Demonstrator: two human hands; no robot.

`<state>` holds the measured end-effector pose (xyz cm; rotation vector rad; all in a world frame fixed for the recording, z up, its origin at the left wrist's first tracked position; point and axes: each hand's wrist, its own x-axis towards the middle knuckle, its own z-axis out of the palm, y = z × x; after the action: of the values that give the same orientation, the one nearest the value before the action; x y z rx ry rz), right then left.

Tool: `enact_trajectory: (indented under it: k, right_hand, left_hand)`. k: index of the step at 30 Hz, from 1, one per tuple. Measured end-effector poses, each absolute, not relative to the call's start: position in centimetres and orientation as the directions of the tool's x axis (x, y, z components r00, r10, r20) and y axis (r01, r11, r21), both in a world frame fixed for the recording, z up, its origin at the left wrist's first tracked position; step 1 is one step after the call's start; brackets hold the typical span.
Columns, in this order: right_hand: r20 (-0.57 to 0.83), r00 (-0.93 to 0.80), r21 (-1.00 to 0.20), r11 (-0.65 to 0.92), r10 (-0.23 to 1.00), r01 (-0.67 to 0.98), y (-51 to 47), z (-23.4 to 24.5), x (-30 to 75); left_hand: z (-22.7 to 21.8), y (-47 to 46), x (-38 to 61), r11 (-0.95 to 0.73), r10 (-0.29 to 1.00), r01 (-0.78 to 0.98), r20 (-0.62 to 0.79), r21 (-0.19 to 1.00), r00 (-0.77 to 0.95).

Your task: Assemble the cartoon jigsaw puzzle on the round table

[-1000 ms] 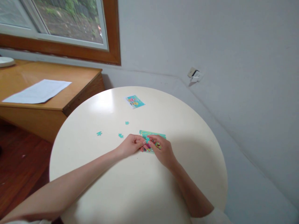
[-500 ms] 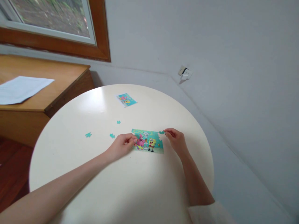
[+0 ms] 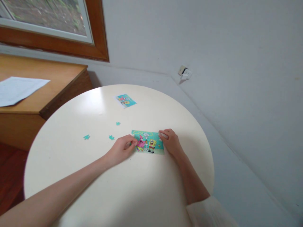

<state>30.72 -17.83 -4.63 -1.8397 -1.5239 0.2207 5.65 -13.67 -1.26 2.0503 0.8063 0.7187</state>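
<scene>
A mostly assembled jigsaw puzzle point(image 3: 151, 142) with cartoon figures on a teal ground lies flat on the round white table point(image 3: 132, 189). My right hand point(image 3: 170, 142) is at its upper right corner, thumb and fingers closed on a small teal puzzle piece that they largely cover. At the puzzle's left edge, my left hand point(image 3: 123, 146) is closed in a pinch by the pink figure. What its fingertips hold, if anything, I cannot make out. Loose teal pieces lie to the left: one puzzle piece point(image 3: 111, 137) near my left hand, another piece point(image 3: 118, 123) behind it, and a third piece point(image 3: 86, 137) farther left.
A small picture card point(image 3: 126, 101) with the same cartoon figures lies toward the table's far side. To the left stands a wooden desk point(image 3: 63, 74) with white paper point(image 3: 21, 90) on it. A plug sits in a wall socket point(image 3: 184, 72) behind the table.
My right hand has moved left with the teal piece, from just off the puzzle's upper right corner onto it. My left hand stays at the left edge. The whole view has shifted slightly.
</scene>
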Motion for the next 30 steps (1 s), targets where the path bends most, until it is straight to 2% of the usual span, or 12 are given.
enact_trajectory:
  k: [6,10,13,16,20,25,30]
  right_hand:
    - [0.363,0.244,-0.591,0.020,0.899,0.807,-17.6,-4.7,30.9]
    - [0.392,0.336,-0.606,-0.035,0.856,0.795,-17.5,-4.2,30.8]
    - [0.341,0.428,-0.664,-0.108,0.837,0.740,-17.7,-3.8,30.8]
    - [0.257,0.444,-0.729,-0.129,0.858,0.672,-18.0,-3.5,31.0]
    - [0.231,0.383,-0.756,-0.083,0.894,0.649,-18.2,-3.2,31.1]
    - [0.298,0.200,-0.674,0.057,0.933,0.737,-18.5,-2.8,31.4]
    - [0.278,0.102,-0.650,0.109,0.955,0.752,-18.8,-2.9,31.4]
  left_hand:
    - [-1.9,-13.5,5.3,-0.683,0.563,0.203,0.328,0.701,0.759]
    - [-2.7,-13.4,5.2,-0.756,0.506,0.218,0.340,0.617,0.793]
    - [-2.7,-13.4,5.1,-0.767,0.499,0.240,0.318,0.595,0.806]
    - [-2.5,-13.4,5.1,-0.769,0.497,0.255,0.300,0.586,0.814]
    - [-2.5,-13.3,5.0,-0.772,0.494,0.258,0.294,0.581,0.818]
    - [-2.9,-13.3,5.1,-0.775,0.501,0.268,0.298,0.573,0.813]
    - [-2.7,-13.4,5.1,-0.772,0.504,0.274,0.289,0.573,0.814]
